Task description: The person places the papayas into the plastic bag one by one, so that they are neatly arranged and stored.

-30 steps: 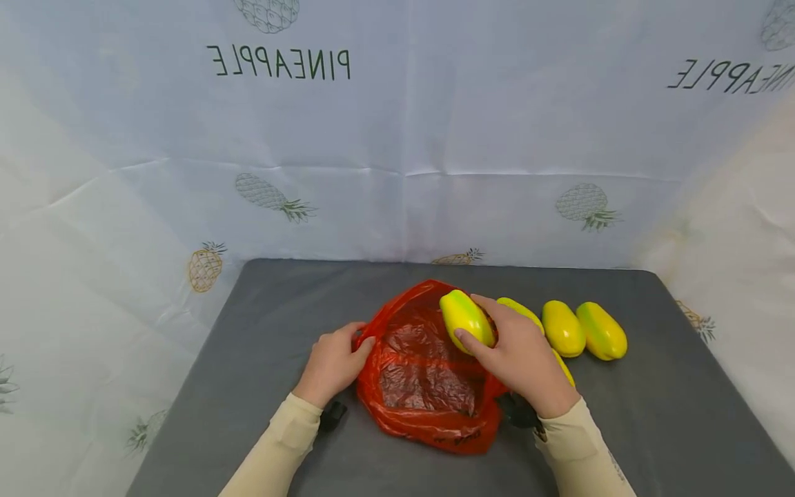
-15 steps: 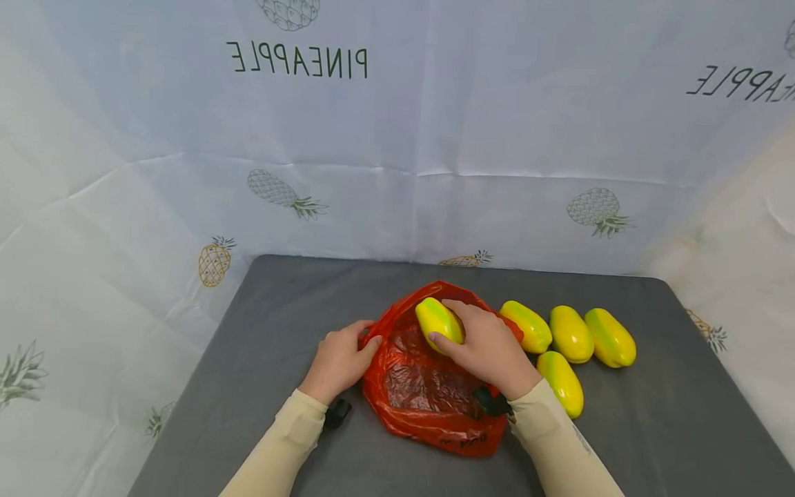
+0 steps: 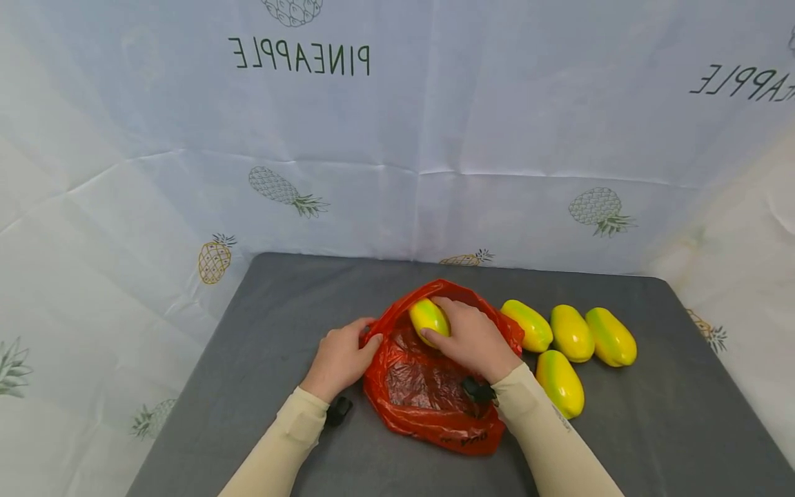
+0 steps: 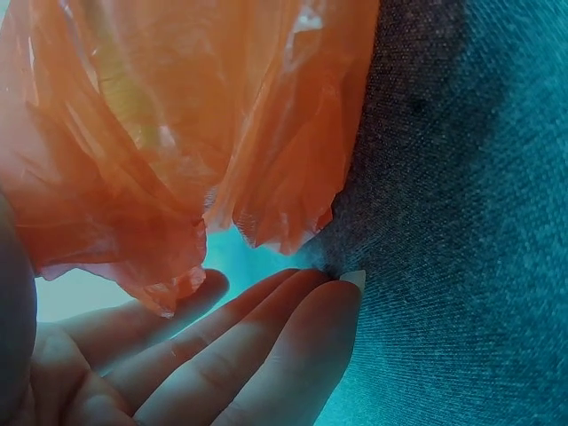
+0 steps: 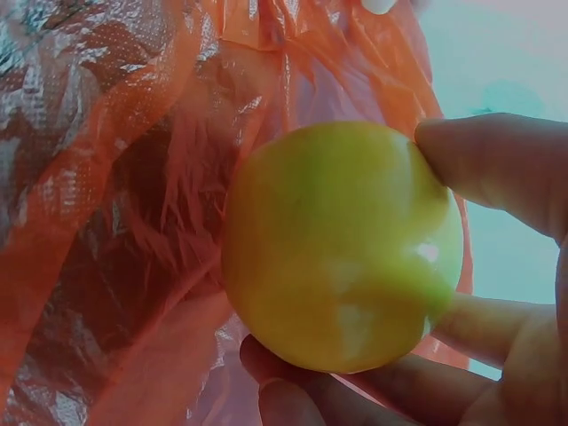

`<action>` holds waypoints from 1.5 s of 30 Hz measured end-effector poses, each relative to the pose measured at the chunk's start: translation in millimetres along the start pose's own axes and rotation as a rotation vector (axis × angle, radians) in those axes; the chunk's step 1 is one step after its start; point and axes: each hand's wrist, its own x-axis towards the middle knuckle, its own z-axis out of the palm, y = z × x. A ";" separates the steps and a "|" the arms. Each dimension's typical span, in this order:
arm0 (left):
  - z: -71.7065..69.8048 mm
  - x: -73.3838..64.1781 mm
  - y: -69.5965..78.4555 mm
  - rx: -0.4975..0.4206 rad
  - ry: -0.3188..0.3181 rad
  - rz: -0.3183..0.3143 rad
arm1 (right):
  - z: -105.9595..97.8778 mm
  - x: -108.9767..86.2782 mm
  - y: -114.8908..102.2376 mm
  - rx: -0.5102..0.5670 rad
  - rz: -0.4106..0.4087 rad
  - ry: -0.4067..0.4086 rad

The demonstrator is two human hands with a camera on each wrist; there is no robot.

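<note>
A red plastic bag point(image 3: 428, 428) lies on the grey table with its mouth spread wide. My left hand point(image 3: 338, 359) pinches the bag's left rim between thumb and fingers; in the left wrist view the thin orange-looking film hangs beside the fingers point(image 4: 257, 346). Inside the mouth, my right hand point(image 3: 475, 338) grips a yellow-green papaya point(image 3: 428, 321), thumb on one side and fingers curled round the other. The right wrist view has this papaya point(image 5: 342, 248) end-on, right against the bag's film.
Several more papayas lie right of the bag: one papaya point(image 3: 528, 326) by its rim, another papaya point(image 3: 560, 383) nearer me, and a pair further right point(image 3: 590, 336). A pineapple-printed cloth point(image 3: 397, 138) hangs behind the table point(image 3: 298, 297).
My right hand has carried the papaya leftward and down into the bag's mouth. The left hand keeps its hold on the rim. The head view has shifted slightly.
</note>
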 end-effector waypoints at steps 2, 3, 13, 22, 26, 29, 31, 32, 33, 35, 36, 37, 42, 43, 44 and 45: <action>0.0 -0.1 0.3 0.002 0.002 -0.003 | 1.2 1.9 -0.5 -0.004 -0.003 0.000; 0.0 0.0 0.2 0.004 0.003 -0.006 | 1.7 2.8 -0.7 -0.006 -0.004 0.000; -1.0 0.7 -0.1 0.001 -0.005 -0.005 | 4.3 7.1 -2.7 0.003 -0.021 -0.005; -0.9 -0.2 0.7 -0.003 -0.005 -0.012 | 10.6 8.4 -1.0 -0.005 -0.005 -0.032; -0.6 -0.8 1.2 -0.014 -0.008 -0.013 | 12.9 9.3 -0.1 -0.017 -0.004 -0.032; -0.7 -1.5 1.2 -0.019 -0.009 -0.015 | 13.5 9.9 0.0 -0.023 -0.004 -0.032; -0.9 -1.7 1.2 -0.018 -0.007 -0.014 | 13.7 10.2 0.0 -0.026 -0.006 -0.035; -0.9 -1.9 1.0 -0.016 -0.005 -0.013 | 13.8 10.3 0.1 -0.027 -0.006 -0.037; -0.9 -1.8 0.6 -0.014 -0.003 -0.007 | 13.9 10.4 0.1 -0.026 -0.006 -0.040; -0.5 -1.8 -0.5 -0.008 0.005 0.008 | 14.1 10.5 0.4 -0.025 -0.002 -0.047; -0.3 -1.6 -0.9 -0.008 0.007 0.011 | 14.3 10.6 0.6 -0.023 0.001 -0.051; -0.2 -1.6 -1.2 -0.009 0.008 0.013 | 14.3 10.7 0.8 -0.019 0.004 -0.055; 0.9 -1.0 -2.9 -0.022 0.008 0.023 | 15.2 11.4 3.4 0.010 0.033 -0.083; 1.1 -1.0 -3.1 -0.022 0.007 0.024 | 15.3 11.4 3.8 0.017 0.037 -0.085; 1.1 -0.9 -3.0 -0.020 0.007 0.024 | 15.3 11.3 4.1 0.023 0.040 -0.088; 1.0 -0.8 -2.8 -0.018 0.006 0.024 | 15.3 11.2 4.3 0.028 0.043 -0.089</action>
